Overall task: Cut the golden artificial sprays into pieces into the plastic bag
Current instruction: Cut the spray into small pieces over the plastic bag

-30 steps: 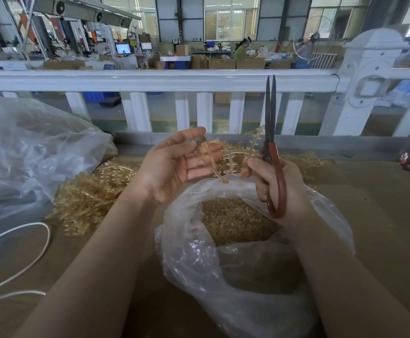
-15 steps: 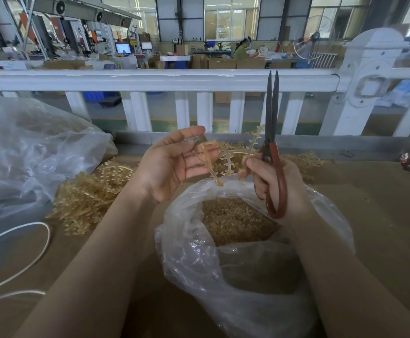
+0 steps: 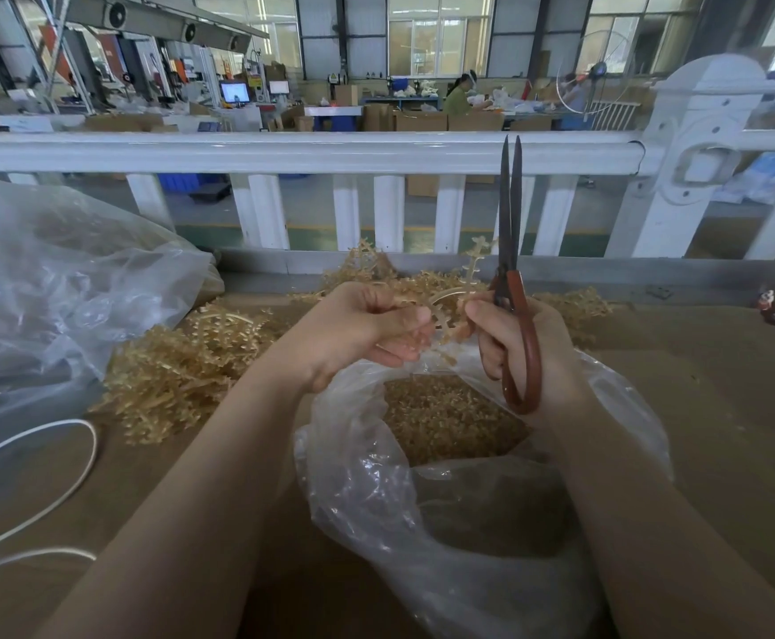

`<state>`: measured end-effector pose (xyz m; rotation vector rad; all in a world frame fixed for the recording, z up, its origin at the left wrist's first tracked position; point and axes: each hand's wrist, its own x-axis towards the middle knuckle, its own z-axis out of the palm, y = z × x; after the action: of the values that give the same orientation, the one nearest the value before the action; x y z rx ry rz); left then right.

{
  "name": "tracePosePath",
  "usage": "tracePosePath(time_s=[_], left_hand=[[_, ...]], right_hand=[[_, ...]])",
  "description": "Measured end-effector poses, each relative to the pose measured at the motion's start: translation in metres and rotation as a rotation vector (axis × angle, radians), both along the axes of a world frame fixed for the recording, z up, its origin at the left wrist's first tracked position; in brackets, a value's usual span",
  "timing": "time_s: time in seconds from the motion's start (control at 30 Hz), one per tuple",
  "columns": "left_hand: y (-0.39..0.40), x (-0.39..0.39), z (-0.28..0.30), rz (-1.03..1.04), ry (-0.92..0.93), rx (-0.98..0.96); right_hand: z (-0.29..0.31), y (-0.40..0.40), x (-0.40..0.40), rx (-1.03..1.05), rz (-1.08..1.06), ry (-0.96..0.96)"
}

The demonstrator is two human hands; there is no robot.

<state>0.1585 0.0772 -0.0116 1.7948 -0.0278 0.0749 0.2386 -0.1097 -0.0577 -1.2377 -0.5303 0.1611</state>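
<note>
Light, springy and thin-stemmed by the look of it, likely to flick away when snipped, so best pinched on the bare stem close to the cut rather than on the brittle side leaflets. Held just above the open mouth of the plastic bag (image 3: 422,523), between both hands: golden spray (image 3: 452,311), pale gold with short toothed leaflets along curved stems, gripped by the curled fingers of the left hand (image 3: 358,332). Right hand (image 3: 521,343) wrapped around the red handles of the scissors (image 3: 512,269), blades together and pointing up, thumb touching the spray; more uncut sprays (image 3: 182,366) heaped on the table (image 3: 699,408) to the left.
</note>
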Motion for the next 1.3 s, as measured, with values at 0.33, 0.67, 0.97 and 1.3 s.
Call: tracePosePath(time_s=[0.33, 0.67, 0.97, 1.3], left_hand=[[-0.013, 0.006, -0.006, 0.186, 0.060, -0.250], [-0.014, 0.006, -0.002, 0.187, -0.016, 0.074], [-0.012, 0.007, -0.004, 0.319, 0.186, -0.271], [-0.020, 0.013, -0.011, 0.377, 0.287, -0.729]], right_hand=[[0.010, -0.001, -0.013, -0.039, 0.010, 0.031], [0.014, 0.001, -0.016, -0.161, -0.072, 0.022], [0.016, 0.005, -0.020, -0.071, -0.138, -0.037], [0.011, 0.006, -0.013, -0.078, -0.400, -0.169]])
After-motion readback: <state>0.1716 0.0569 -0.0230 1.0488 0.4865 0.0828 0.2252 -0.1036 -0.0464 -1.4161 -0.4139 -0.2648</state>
